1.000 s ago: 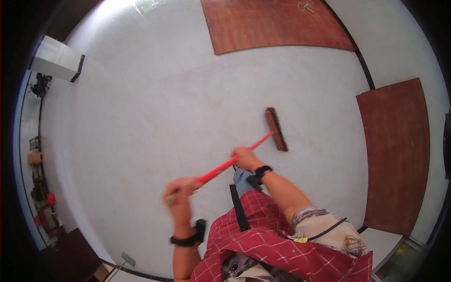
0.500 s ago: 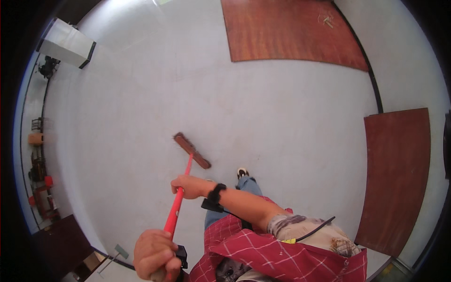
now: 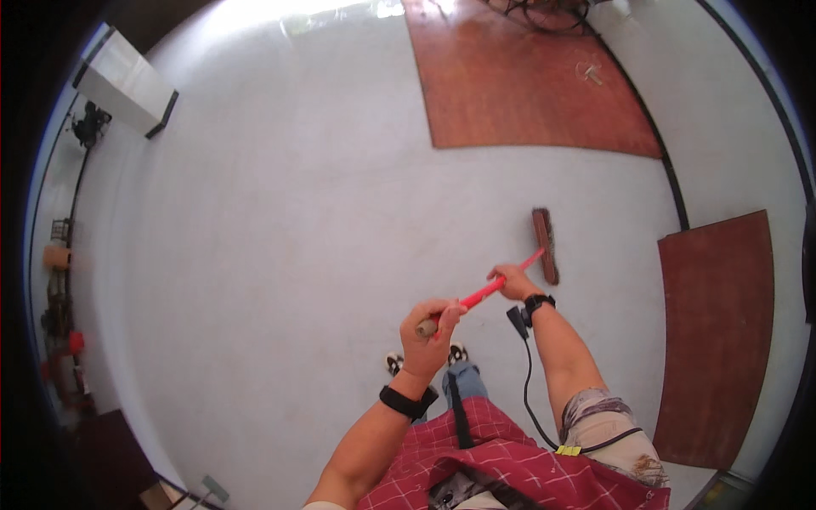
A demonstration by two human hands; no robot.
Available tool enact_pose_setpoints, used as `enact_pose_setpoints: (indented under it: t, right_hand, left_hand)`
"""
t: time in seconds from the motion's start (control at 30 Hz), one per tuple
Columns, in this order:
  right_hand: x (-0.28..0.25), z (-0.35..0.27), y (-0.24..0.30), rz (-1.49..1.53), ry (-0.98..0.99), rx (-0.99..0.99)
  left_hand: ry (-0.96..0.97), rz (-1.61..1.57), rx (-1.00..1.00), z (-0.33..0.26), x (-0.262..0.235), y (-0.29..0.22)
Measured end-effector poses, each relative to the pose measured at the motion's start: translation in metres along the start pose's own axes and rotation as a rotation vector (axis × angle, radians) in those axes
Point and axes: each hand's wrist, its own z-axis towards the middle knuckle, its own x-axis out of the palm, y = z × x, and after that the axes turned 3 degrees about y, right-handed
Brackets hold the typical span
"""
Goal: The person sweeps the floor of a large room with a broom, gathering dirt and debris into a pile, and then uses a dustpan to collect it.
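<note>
Both of my hands grip the red handle (image 3: 483,295) of a push broom. Near the handle's top end, my left hand (image 3: 429,333) is closed round it, and the blunt brownish tip pokes out of the fist. Farther down the handle, my right hand (image 3: 512,282) wraps round it close to the head. The brown broom head (image 3: 545,245) rests on the pale floor ahead and to the right, its long side pointing away from me. Dark bristles show along its right edge.
A large reddish-brown board (image 3: 535,93) lies on the floor ahead. Another brown board (image 3: 716,340) is at the right by the wall. A white pillar (image 3: 126,81) stands far left, and several items, among them a cardboard box (image 3: 57,257), line the left wall. My shoes (image 3: 459,353) are below my hands.
The broom head has swung from left of centre to the right, near the front board. Both hands have moved right with the handle, the left one also farther forward.
</note>
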Motion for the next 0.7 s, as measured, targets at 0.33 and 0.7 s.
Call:
enact_pose_setpoints:
  t: [0.33, 0.7]
  right_hand:
    - [0.207, 0.103, 0.294, 0.34, 0.112, -0.371]
    - [0.149, 0.117, 0.399, 0.616, 0.56, -0.729]
  left_hand:
    - [-0.519, 0.318, 0.343, -0.067, -0.209, -0.154]
    - [-0.314, 0.676, 0.626, -0.049, -0.178, -0.228]
